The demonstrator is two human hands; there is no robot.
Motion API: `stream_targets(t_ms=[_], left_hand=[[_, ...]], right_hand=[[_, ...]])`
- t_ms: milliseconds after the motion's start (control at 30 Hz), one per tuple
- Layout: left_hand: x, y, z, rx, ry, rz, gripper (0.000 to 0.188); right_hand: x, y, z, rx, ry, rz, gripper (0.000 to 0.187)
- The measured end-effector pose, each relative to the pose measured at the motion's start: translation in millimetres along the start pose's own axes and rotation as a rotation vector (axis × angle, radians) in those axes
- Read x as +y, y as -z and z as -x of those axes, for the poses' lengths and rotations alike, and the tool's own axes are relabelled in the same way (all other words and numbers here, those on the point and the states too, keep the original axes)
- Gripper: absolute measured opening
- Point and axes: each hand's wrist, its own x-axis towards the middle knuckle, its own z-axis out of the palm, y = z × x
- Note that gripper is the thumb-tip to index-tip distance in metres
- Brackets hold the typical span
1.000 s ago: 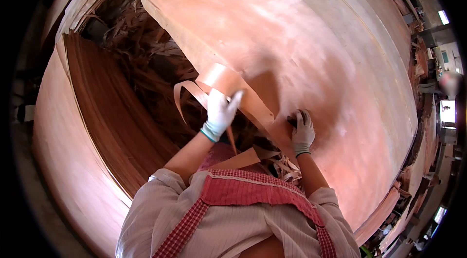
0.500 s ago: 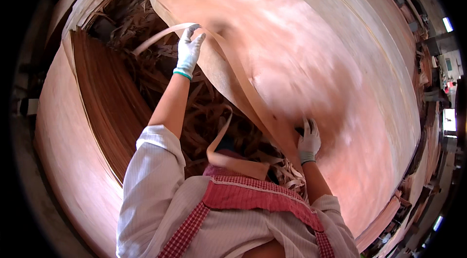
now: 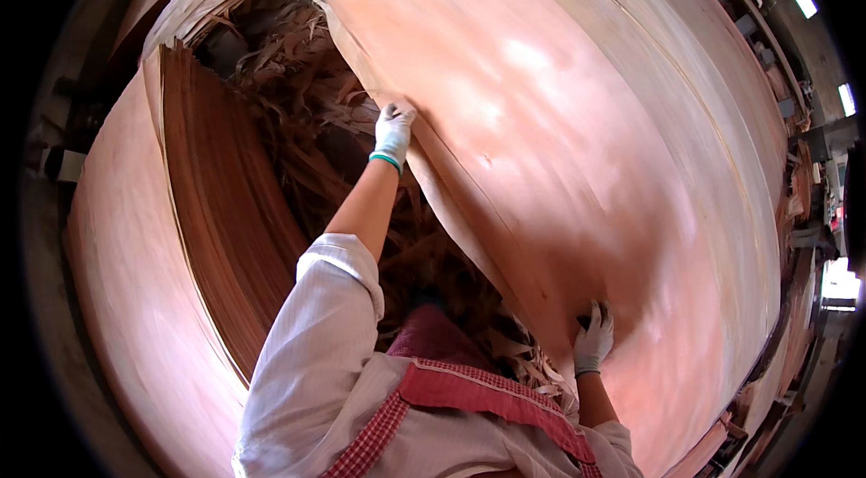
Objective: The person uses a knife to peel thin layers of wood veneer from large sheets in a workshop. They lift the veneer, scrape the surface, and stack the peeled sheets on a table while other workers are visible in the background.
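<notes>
A large, thin pinkish-tan wood veneer sheet (image 3: pixel 541 144) lies on top of a stack to my right. My left hand (image 3: pixel 394 133), in a white glove with a green cuff, is closed on the sheet's near-left edge. Along that edge, between my hands, the veneer folds into a darker flap. Lower down, my right hand (image 3: pixel 594 339), also gloved, rests on the sheet close to the same edge. Its fingers are stretched out and slightly apart; a dark spot beside them is too unclear to name.
On the left stands another tall veneer stack (image 3: pixel 230 216), its layered side facing me. Torn veneer scraps (image 3: pixel 307 72) fill the gap between the stacks, around my legs. Further wood stacks and bright lights show at the right rim.
The loose veneer strip at my left hand and the curled one near my apron are out of sight. My left hand has closed on the sheet's edge. The view has shifted.
</notes>
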Motion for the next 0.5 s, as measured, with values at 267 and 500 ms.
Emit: stream_targets(t_ms=[267,500], left_hand=[[16,21,-51,-0.083,0.003,-0.17,0.014],[40,27,-79,-0.113,0.019,-0.446,0.02]], right_hand=[[-14,6,-4,0.083,0.016,-0.002,0.06],[-54,30,-22,0.101,-0.064,-0.41,0.046]])
